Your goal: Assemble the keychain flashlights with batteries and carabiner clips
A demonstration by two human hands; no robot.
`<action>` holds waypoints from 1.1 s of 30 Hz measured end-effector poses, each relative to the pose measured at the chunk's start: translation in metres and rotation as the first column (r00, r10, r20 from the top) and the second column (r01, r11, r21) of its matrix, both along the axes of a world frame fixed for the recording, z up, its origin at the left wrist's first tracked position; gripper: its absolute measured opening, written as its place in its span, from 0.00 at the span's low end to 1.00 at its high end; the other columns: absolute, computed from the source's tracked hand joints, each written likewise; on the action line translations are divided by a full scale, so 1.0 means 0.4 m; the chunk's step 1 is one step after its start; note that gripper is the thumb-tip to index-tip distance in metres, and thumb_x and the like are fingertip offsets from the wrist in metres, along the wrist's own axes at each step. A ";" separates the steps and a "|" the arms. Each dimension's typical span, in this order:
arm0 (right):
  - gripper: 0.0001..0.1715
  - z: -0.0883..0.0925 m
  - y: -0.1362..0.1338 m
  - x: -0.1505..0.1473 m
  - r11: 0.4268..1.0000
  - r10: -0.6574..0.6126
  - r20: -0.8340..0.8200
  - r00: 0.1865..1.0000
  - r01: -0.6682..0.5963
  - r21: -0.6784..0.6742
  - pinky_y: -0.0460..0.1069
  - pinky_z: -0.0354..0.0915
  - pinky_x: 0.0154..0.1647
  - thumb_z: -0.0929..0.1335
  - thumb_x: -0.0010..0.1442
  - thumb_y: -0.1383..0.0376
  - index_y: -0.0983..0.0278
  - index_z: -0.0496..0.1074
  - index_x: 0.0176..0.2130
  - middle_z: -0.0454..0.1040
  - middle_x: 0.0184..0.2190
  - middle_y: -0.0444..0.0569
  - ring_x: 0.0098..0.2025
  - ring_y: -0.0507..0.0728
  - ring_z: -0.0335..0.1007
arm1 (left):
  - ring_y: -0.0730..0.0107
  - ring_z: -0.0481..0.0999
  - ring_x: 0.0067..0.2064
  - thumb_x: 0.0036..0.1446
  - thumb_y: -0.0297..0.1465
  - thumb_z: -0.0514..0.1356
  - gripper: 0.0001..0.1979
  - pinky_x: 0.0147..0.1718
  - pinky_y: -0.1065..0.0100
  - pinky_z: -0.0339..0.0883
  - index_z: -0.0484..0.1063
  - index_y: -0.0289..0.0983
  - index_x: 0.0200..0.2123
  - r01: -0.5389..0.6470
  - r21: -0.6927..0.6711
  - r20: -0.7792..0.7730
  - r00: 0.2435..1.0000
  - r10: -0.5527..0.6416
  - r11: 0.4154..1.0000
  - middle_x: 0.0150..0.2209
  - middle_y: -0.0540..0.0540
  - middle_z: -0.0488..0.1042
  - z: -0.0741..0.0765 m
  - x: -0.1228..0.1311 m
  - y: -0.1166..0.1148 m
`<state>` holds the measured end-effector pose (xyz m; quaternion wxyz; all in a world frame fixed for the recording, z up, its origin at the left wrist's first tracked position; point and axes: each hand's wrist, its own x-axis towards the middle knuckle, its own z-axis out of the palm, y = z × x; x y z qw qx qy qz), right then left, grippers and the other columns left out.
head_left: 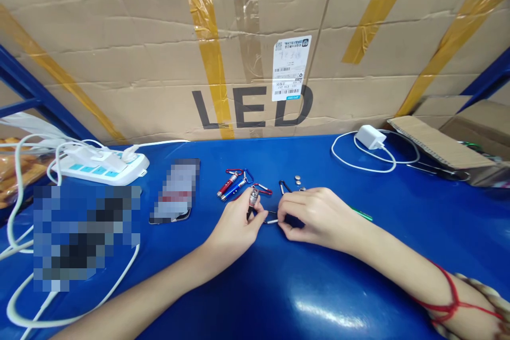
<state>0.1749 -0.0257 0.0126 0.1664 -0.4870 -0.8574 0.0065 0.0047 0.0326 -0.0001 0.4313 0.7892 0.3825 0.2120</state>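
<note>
One slim torch (254, 197) stands in the left hand (239, 220), its silver end upward; the fingers curl closed around the barrel, hiding most of its lower part. The right hand (314, 212), thumb and forefinger drawn together in a narrow pinch, grips a carabiner clip (272, 221) bridging the gap between both sets of fingertips; whether it is joined to the torch cannot be told. The likeliest fault is a slip: so small a part offers little purchase, and uneven pulling could spring it loose or twist the torch within the left fist. Small silver discs (297, 177) lie just beyond the right knuckles, the nearest partly hidden by them; a forward sweep of that hand could scatter them, since the glossy blue table (287, 287) probably gives little friction. A black carabiner (283, 187), just beyond the right fingertips, might be snagged by the same movement. Beyond the left hand, a red torch (228, 185) and a blue torch (234, 189) lie side by side; their clips sit close together and could tangle if nudged. A green object (362, 214), lying against the far side of the right forearm, risks being pushed away should the arm shift outward.
</note>
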 end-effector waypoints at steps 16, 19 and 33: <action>0.11 -0.021 -0.002 -0.018 0.998 0.025 0.136 0.990 -0.032 0.049 0.47 0.66 0.27 0.64 0.61 0.67 0.70 0.71 0.43 0.73 0.29 0.48 0.30 0.55 0.73 | 0.73 0.64 0.24 0.57 0.28 0.51 0.11 0.26 0.71 0.56 0.51 0.40 0.24 0.039 0.051 0.085 0.995 -0.043 0.998 0.22 0.55 0.58 -0.004 -0.005 -0.002; 0.11 -0.021 -0.003 -0.018 0.999 0.026 0.156 0.987 -0.031 0.035 0.47 0.65 0.26 0.63 0.61 0.67 0.70 0.71 0.42 0.72 0.28 0.48 0.29 0.55 0.72 | 0.73 0.63 0.24 0.57 0.28 0.51 0.11 0.25 0.71 0.55 0.51 0.40 0.24 0.049 0.052 0.080 0.995 -0.053 0.997 0.22 0.55 0.58 -0.001 -0.005 -0.002; 0.20 -0.019 -0.002 -0.019 0.993 0.029 -0.098 0.995 -0.017 0.119 0.46 0.64 0.29 0.55 0.67 0.65 0.69 0.71 0.36 0.68 0.25 0.48 0.27 0.52 0.66 | 0.73 0.64 0.25 0.59 0.31 0.51 0.12 0.26 0.71 0.57 0.51 0.40 0.25 0.025 -0.049 0.202 0.979 -0.014 0.998 0.22 0.54 0.62 0.009 -0.006 -0.022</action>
